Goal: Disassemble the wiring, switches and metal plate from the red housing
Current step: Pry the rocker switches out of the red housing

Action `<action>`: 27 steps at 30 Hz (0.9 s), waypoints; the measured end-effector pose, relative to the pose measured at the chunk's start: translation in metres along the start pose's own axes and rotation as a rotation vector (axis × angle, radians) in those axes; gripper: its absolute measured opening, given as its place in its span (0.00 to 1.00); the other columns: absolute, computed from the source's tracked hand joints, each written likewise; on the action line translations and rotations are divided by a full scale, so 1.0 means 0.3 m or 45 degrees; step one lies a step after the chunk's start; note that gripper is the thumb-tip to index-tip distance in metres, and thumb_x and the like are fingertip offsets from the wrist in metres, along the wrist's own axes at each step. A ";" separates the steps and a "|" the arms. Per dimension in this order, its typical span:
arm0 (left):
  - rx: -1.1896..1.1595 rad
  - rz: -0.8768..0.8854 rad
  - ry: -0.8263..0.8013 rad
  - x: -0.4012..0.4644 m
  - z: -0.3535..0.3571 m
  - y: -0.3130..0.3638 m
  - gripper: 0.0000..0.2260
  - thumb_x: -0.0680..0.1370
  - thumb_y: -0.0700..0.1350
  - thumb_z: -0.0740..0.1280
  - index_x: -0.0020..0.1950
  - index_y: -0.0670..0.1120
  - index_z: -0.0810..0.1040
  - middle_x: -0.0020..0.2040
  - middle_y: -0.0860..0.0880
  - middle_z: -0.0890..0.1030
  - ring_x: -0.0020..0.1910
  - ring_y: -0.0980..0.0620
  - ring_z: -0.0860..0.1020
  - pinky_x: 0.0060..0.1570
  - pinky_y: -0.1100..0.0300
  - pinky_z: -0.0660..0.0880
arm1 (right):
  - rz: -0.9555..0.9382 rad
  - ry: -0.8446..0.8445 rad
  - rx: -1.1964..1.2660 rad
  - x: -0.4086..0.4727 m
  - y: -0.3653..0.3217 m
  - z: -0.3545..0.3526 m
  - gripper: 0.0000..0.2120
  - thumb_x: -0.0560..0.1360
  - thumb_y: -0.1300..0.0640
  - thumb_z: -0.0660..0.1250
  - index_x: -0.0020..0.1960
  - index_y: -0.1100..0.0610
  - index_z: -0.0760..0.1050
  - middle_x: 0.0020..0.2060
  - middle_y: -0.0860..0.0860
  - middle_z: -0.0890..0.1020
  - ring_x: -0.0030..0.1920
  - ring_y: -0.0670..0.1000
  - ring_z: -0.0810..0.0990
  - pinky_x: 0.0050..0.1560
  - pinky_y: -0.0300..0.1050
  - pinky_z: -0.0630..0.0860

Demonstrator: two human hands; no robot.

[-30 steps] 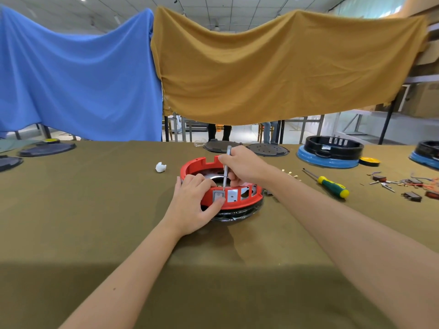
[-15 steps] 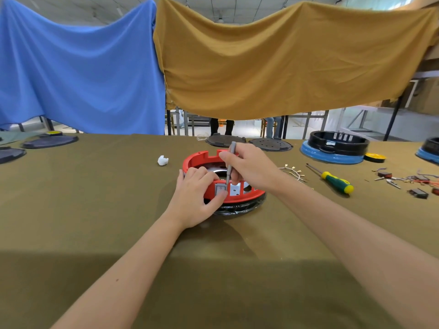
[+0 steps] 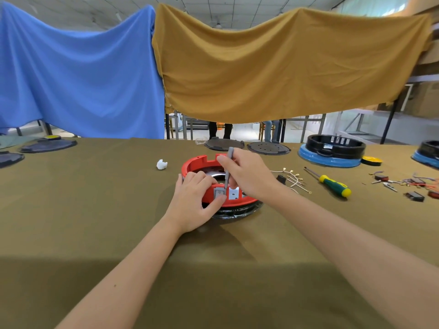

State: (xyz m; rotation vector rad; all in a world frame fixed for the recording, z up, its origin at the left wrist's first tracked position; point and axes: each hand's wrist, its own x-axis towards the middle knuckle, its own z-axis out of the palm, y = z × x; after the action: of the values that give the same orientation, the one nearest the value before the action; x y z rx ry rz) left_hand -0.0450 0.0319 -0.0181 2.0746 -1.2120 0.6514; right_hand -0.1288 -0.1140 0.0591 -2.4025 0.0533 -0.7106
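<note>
Head view, only one. Red housing (image 3: 197, 163): glossy moulded plastic ring with a notched rim, sitting on a black ribbed base (image 3: 237, 211), mid-table on the olive cloth-covered table (image 3: 95, 210).

Left hand (image 3: 193, 203) wraps the near-left rim, fingers curled over the top edge, thumb tip pressing just under a small grey square switch (image 3: 219, 193) set in the outer wall. Just right of the thumb, a second square opening shows a pale metal plate (image 3: 234, 193) with small holes.

Right hand (image 3: 249, 174) pinches a slim grey tool (image 3: 228, 167), held near upright just above the left thumb. Its tip goes down at the rim behind the grey switch; exact contact point is hidden by fingers and rim. Tool type can't be made out.

Inside the ring, a shiny metal surface is partly visible between the hands, mostly covered.

Right of the right hand: loose white wiring (image 3: 293, 178) with brass-coloured terminals, one small black part beside it. Further right, a screwdriver (image 3: 329, 182) with a green/yellow handle. Beyond that, small parts and wires, cut off by the frame edge, too blurred to identify.

Left of the left hand, well apart: a small white crumpled piece (image 3: 162, 164).
</note>
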 end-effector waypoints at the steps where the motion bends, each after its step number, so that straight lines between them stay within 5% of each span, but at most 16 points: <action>1: 0.005 -0.002 0.002 0.000 0.000 0.000 0.19 0.76 0.64 0.57 0.53 0.51 0.76 0.50 0.57 0.74 0.54 0.56 0.67 0.69 0.36 0.60 | -0.033 0.063 0.005 -0.023 0.007 0.013 0.18 0.83 0.47 0.59 0.46 0.61 0.74 0.35 0.58 0.82 0.34 0.54 0.81 0.44 0.58 0.80; 6: 0.024 -0.001 -0.006 0.001 0.003 -0.001 0.19 0.76 0.63 0.57 0.54 0.51 0.76 0.50 0.56 0.74 0.53 0.56 0.67 0.68 0.35 0.60 | -0.066 0.240 0.075 -0.079 0.009 0.057 0.15 0.83 0.48 0.59 0.42 0.55 0.73 0.33 0.54 0.79 0.34 0.55 0.79 0.39 0.54 0.78; 10: 0.021 0.000 -0.014 0.002 0.004 -0.004 0.20 0.76 0.64 0.56 0.54 0.51 0.76 0.51 0.56 0.74 0.53 0.56 0.66 0.69 0.35 0.60 | 0.064 0.036 0.052 -0.006 -0.019 0.022 0.20 0.84 0.48 0.58 0.45 0.64 0.73 0.35 0.58 0.77 0.40 0.63 0.80 0.46 0.62 0.79; 16: 0.009 -0.003 -0.011 0.001 0.004 -0.004 0.21 0.76 0.64 0.56 0.55 0.50 0.76 0.51 0.56 0.73 0.53 0.57 0.66 0.69 0.35 0.60 | 0.153 -0.135 -0.007 0.049 -0.034 0.011 0.16 0.84 0.51 0.58 0.41 0.58 0.68 0.32 0.56 0.70 0.32 0.54 0.70 0.38 0.52 0.70; 21: 0.000 -0.001 0.001 0.002 0.002 -0.005 0.21 0.75 0.65 0.57 0.54 0.51 0.76 0.51 0.57 0.74 0.53 0.58 0.66 0.69 0.35 0.60 | 0.097 0.028 0.035 0.008 -0.026 0.011 0.21 0.84 0.49 0.58 0.45 0.66 0.73 0.33 0.58 0.76 0.33 0.55 0.75 0.44 0.59 0.78; 27: 0.009 -0.014 0.007 0.001 0.005 -0.002 0.22 0.75 0.65 0.57 0.55 0.50 0.76 0.51 0.56 0.74 0.55 0.57 0.67 0.71 0.35 0.57 | 0.042 0.125 0.116 -0.055 -0.012 0.021 0.18 0.84 0.48 0.58 0.46 0.61 0.75 0.36 0.61 0.82 0.38 0.60 0.81 0.46 0.60 0.79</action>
State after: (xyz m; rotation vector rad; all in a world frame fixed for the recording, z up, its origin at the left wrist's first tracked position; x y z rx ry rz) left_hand -0.0442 0.0307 -0.0191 2.0827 -1.1965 0.6568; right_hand -0.1403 -0.1043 0.0492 -2.2741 0.0988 -0.7984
